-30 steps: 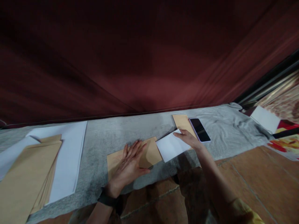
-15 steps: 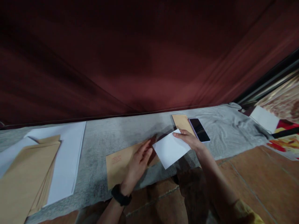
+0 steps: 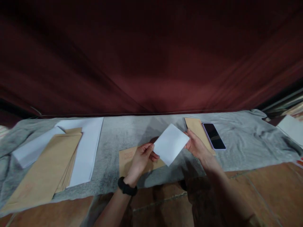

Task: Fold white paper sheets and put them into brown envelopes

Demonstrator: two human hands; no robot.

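A folded white paper [image 3: 170,144] is held up a little above the grey cloth [image 3: 113,148]. My left hand [image 3: 141,156] pinches its left edge; a black band sits on that wrist. My right hand [image 3: 197,145] grips its right edge. Under the left hand a brown envelope [image 3: 126,157] lies flat on the cloth, partly hidden by the hand and the paper.
A stack of brown envelopes [image 3: 47,165] lies on white sheets [image 3: 87,148] at the left. Another brown envelope [image 3: 196,127] and a black phone [image 3: 214,136] lie right of my hands. A dark red curtain [image 3: 151,63] hangs behind. Brown floor tiles [image 3: 260,195] lie in front.
My left hand left the brown envelope and took the white paper's left edge. The paper rose off the cloth between both hands. The view shifted rightward.
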